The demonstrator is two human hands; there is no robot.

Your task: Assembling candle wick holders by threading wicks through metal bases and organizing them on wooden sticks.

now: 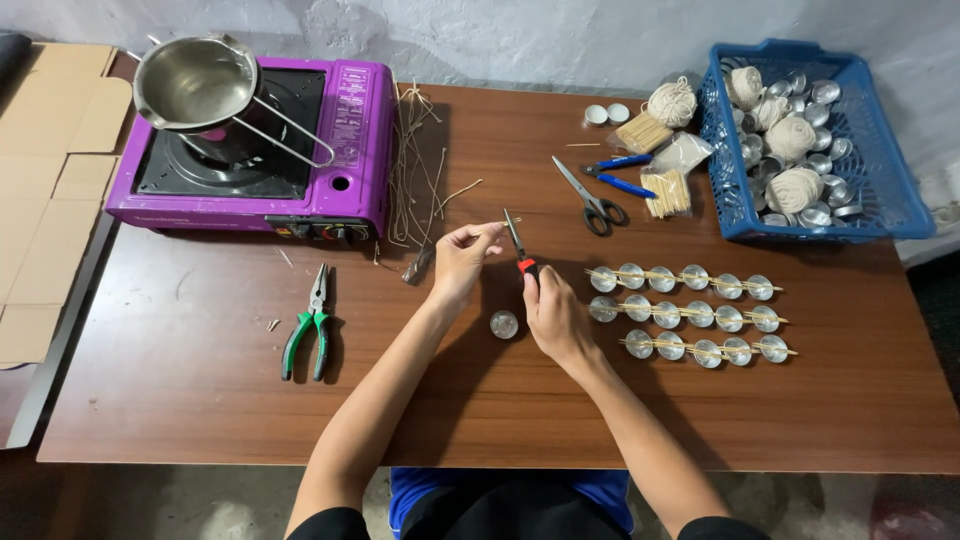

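My left hand [462, 258] pinches a short piece of pale wick string above the middle of the brown table [180, 400]. My right hand [553, 312] grips red-and-black handled pliers [519, 246] whose thin jaws point up toward the string's end. A small round metal candle cup [504, 324] sits on the table between my two wrists. To the right lie three rows of metal cups [690, 315], each row with thin wooden sticks laid across it.
A purple portable gas stove [345, 150] with a steel pot [195, 82] stands at the back left, loose wick strands [415, 165] beside it. Green-handled pliers [308, 330] lie at left. Scissors [590, 198], blue-handled pliers [622, 172] and a blue basket [880, 200] of cups and string balls are at the back right.
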